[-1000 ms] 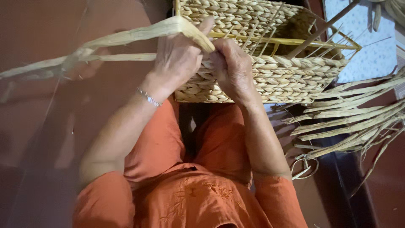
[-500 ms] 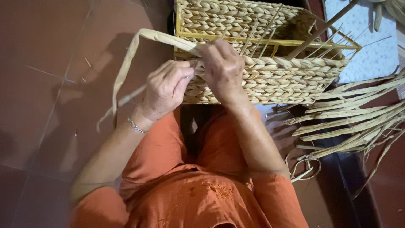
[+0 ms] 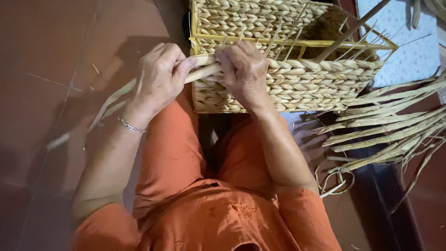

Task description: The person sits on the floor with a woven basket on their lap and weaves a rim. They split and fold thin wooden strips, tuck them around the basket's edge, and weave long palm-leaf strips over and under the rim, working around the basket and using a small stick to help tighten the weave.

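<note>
A rectangular woven straw basket [image 3: 320, 81] with a yellow wire frame rests against my knees, its near wall facing me. My left hand [image 3: 160, 76] grips pale dried straw strands [image 3: 202, 72] at the basket's left corner; their loose ends trail down left past my wrist to the floor. My right hand [image 3: 244, 69] presses its fingers on the weave at the top of the near wall, pinching the same strands where they enter the weave. Thin upright stakes stick out above the rim.
A bundle of loose dried straw [image 3: 395, 125] lies on the floor at the right. A wooden stick [image 3: 353, 30] leans across the basket's right corner. Red-brown floor tiles [image 3: 51, 69] spread to the left. My orange-clad legs are below the basket.
The long strands that were stretched far out left have been drawn in. My left hand dropped and came close to the basket corner; my right hand stayed on the weave.
</note>
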